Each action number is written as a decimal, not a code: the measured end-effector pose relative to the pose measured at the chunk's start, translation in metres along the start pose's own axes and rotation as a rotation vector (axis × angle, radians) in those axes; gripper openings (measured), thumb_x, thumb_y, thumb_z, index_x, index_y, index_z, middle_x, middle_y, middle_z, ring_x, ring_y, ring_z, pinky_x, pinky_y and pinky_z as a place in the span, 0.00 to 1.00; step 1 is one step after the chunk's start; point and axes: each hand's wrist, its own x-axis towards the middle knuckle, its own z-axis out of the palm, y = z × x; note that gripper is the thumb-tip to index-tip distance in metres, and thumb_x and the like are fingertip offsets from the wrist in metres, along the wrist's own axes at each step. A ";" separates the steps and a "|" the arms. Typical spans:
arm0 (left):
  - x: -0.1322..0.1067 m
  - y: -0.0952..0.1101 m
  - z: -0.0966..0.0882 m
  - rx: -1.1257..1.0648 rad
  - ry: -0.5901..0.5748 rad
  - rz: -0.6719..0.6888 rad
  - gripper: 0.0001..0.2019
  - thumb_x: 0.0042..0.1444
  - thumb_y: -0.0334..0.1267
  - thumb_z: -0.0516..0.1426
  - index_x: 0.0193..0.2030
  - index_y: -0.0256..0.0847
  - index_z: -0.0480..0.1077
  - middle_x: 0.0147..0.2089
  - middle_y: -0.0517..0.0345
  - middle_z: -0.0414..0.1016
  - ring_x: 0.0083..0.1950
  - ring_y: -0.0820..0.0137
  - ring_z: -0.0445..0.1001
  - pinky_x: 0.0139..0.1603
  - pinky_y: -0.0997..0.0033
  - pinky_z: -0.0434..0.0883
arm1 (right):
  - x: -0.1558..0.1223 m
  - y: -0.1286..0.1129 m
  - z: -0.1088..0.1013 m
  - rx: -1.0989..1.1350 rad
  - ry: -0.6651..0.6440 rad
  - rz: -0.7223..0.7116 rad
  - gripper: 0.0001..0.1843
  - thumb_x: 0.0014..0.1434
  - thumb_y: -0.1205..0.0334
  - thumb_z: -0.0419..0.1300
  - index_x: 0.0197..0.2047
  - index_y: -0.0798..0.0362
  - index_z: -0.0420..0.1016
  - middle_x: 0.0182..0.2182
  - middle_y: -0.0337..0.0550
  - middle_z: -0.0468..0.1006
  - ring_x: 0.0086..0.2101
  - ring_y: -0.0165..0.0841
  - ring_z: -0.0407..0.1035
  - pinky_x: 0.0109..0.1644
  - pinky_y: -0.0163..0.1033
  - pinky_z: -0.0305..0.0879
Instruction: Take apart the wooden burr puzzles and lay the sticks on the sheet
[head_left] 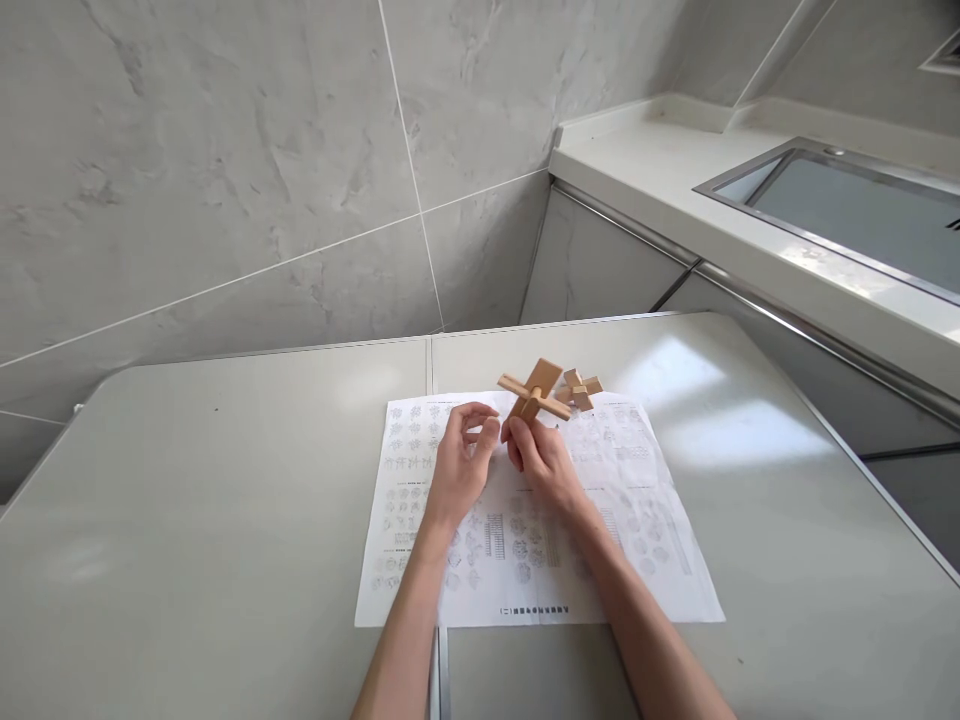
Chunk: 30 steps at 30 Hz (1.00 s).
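Note:
My right hand pinches the lower end of a wooden interlocking puzzle, which has flat tan bars crossing at its middle. It is held tilted above the far part of a printed sheet. Beside it, my left hand is loosely curled, thumb and fingers a little apart, with no piece visible in it. A second, smaller wooden puzzle of crossed blocks sits just behind and to the right, at the sheet's far edge. The held puzzle partly overlaps it in view.
The sheet, covered in small printed diagrams, lies on a pale table with a seam down its middle. A grey tiled wall rises behind the table. To the right stands a white counter with a metal-framed glass panel.

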 end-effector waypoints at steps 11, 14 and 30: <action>-0.002 0.005 -0.008 -0.275 -0.137 -0.085 0.41 0.58 0.71 0.65 0.69 0.46 0.68 0.70 0.37 0.75 0.65 0.45 0.78 0.51 0.56 0.80 | -0.005 -0.001 0.012 -0.043 -0.290 -0.014 0.31 0.76 0.44 0.55 0.22 0.49 0.66 0.17 0.35 0.65 0.20 0.30 0.56 0.27 0.38 0.51; 0.000 0.005 -0.006 -0.316 -0.086 -0.076 0.36 0.58 0.64 0.68 0.65 0.45 0.72 0.69 0.39 0.76 0.66 0.47 0.78 0.56 0.54 0.80 | -0.004 -0.002 0.010 -0.038 -0.276 -0.004 0.29 0.74 0.42 0.57 0.24 0.49 0.66 0.19 0.34 0.63 0.21 0.29 0.54 0.27 0.38 0.48; 0.000 0.000 -0.008 -0.254 -0.152 0.039 0.41 0.52 0.48 0.75 0.71 0.49 0.66 0.69 0.45 0.74 0.64 0.54 0.78 0.61 0.56 0.79 | 0.005 0.002 -0.003 0.606 -0.168 0.351 0.32 0.65 0.35 0.64 0.21 0.48 0.61 0.13 0.28 0.50 0.16 0.24 0.39 0.20 0.35 0.38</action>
